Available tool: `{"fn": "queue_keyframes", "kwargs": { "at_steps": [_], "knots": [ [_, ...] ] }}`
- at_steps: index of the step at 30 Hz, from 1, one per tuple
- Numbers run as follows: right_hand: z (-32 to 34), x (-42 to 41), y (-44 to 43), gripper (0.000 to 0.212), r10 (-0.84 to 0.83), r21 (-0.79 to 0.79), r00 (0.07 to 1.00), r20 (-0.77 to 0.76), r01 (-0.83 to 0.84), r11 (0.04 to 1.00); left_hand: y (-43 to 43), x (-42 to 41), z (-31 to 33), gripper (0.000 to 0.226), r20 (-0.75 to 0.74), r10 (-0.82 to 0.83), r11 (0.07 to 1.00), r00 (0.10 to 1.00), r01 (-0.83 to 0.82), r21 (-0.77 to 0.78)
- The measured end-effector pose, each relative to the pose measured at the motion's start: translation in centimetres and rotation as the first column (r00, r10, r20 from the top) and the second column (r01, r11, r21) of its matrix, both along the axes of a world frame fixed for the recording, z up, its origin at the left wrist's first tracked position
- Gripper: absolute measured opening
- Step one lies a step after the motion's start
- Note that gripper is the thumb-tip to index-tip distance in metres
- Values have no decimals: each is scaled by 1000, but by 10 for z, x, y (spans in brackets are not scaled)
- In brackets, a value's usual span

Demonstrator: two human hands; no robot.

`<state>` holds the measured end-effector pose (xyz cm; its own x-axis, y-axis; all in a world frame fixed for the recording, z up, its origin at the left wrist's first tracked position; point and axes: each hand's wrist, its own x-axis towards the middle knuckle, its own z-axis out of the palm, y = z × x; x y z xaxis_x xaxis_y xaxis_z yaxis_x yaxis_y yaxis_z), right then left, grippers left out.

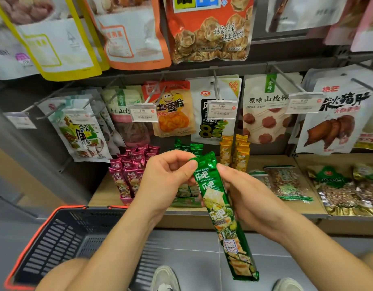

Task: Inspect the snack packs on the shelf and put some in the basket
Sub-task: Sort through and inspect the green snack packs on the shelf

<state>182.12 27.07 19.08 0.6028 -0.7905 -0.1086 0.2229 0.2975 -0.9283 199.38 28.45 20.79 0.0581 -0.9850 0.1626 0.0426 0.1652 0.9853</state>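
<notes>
We hold a long green snack pack (220, 208) in front of the shelf (276, 162), tilted so its lower end hangs down toward the floor. Our left hand (166, 181) pinches the pack's top corner between thumb and curled fingers. Our right hand (242, 196) wraps around the pack's middle from the right side, thumb pressed on its front. The pack is in the air, above the shelf edge and to the right of the basket (61, 238), not touching either.

Behind our hands, more packs of the same kind stand upright on the shelf: pink ones (131, 171) on the left, green ones (187, 149) in the middle, and orange ones (236, 152) on the right. Bags of nuts (286, 181) lie flat farther right. The dark basket with its red rim sits low at the left, and we see nothing inside the part in view.
</notes>
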Motion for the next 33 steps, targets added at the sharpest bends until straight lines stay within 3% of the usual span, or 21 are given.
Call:
{"fn": "queue_keyframes", "kwargs": {
  "at_steps": [3,5,9,13,15,18,22,26,30,33],
  "knots": [
    [1,-1,1,36,-4,56,1000,-2,4,998,0,0,-1,33,45,-19,1000,999,20,-20],
    [0,-2,1,32,-38,41,997,-60,40,998,0,-2,-1,28,56,-52,998,997,54,-30],
    [5,-3,3,19,-121,-52,984,-133,115,992,1,-2,-1,15,10,-123,992,992,123,13],
    [6,-4,3,17,-216,-153,961,-175,190,970,3,-1,3,31,109,-195,981,975,193,30],
    [5,-3,4,22,-255,-197,947,-196,217,956,3,-4,4,28,217,-171,985,961,174,3],
    [5,-2,8,22,-281,-273,926,-253,210,939,3,-7,3,13,288,-104,992,952,119,-35],
    [4,-1,11,17,-297,-369,902,-314,172,913,3,-4,0,12,373,-43,989,927,92,-113],
    [3,-2,10,22,-251,-326,912,-325,141,935,0,0,0,13,387,-12,990,922,65,-124],
    [1,-3,10,30,-284,-399,884,-371,124,908,-2,1,-3,21,495,112,981,861,-17,-192],
    [5,-4,9,25,-158,-258,938,-308,77,963,-2,1,1,25,543,142,971,828,-10,-239]
  ]
}}
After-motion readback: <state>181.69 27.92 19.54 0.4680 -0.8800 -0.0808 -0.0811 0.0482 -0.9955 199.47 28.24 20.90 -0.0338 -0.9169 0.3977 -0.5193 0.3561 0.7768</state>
